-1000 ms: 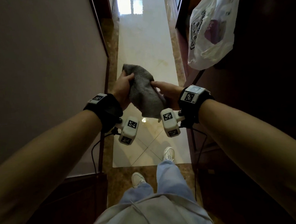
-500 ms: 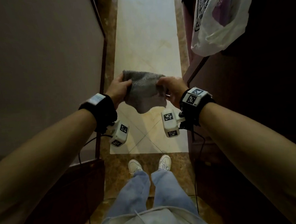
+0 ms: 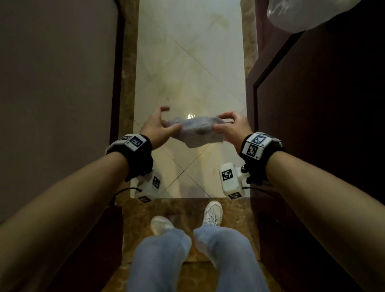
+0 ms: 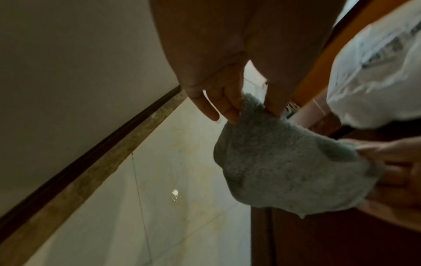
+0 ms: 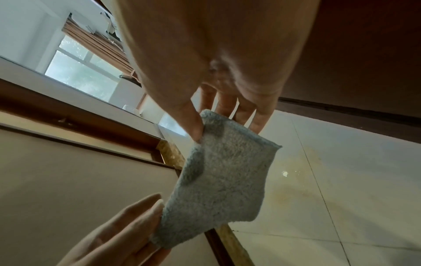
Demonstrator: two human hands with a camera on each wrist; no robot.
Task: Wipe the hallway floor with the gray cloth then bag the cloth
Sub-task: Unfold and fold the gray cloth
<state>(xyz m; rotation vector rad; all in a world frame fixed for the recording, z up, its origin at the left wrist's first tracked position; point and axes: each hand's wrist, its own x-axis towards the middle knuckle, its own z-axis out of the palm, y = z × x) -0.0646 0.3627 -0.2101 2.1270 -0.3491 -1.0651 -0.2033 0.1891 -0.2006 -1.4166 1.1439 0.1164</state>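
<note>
From the head view, the person is standing at the near end of a narrow hallway, holding a small gray terry cloth (image 3: 195, 132) stretched between both hands above the pale glossy tiled floor (image 3: 188, 55). The left hand (image 3: 158, 130) is pinching the cloth's left edge and the right hand (image 3: 228, 126) is pinching its right edge. The cloth is hanging in the air, well clear of the tiles. A white plastic bag (image 3: 318, 5) is showing at the upper right, against dark wooden panelling (image 3: 320, 115).

From the left wrist view, the left thumb and fingers (image 4: 230, 108) are nipping the cloth's upper corner, the cloth is sagging below them, and the white bag is sitting just beyond it.

From the right wrist view, the right thumb and fingers (image 5: 196, 126) are gripping the top edge while the left hand is holding the far corner, with faint yellowish staining on the tiles underneath.

Judging by this, wiping is either not begun or unfinished, since the cloth is off the floor; whether any floor is already wiped cannot be told. Bagging is clearly not yet done.
</note>
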